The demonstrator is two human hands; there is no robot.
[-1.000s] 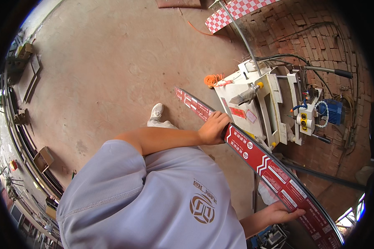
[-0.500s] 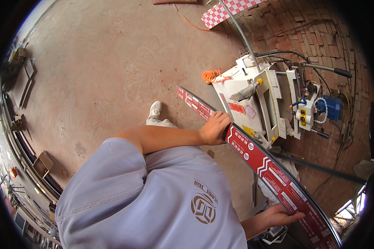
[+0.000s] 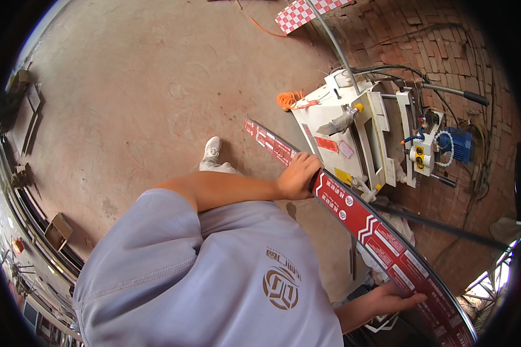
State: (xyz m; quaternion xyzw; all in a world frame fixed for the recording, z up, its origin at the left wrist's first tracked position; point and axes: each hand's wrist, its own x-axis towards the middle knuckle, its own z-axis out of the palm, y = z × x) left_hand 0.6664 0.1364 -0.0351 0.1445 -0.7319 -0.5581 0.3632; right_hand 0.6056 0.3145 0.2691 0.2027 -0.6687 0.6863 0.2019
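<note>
A long metal profile covered in red printed film (image 3: 364, 225) runs diagonally across my front, from the upper middle to the lower right. Its far rim shows dark along the edge. My left hand (image 3: 299, 177) reaches across my body and grips it nearer the far end, fingers wrapped over the top. Farther down, my right hand (image 3: 388, 302) holds the profile from its near side, thumb lying along the film and other fingers mostly hidden.
A white machine (image 3: 324, 124) with a blue motor (image 3: 461, 145) and a long lever (image 3: 457, 92) stands right of the profile. An orange coiled hose (image 3: 289, 100) hangs at its corner. Long dark bars (image 3: 23, 202) lie along the left, beside an open box (image 3: 58, 232).
The white machine and the floor have shifted slightly left and up in view. Both hands keep their hold, and the profile stays almost in place before me.
</note>
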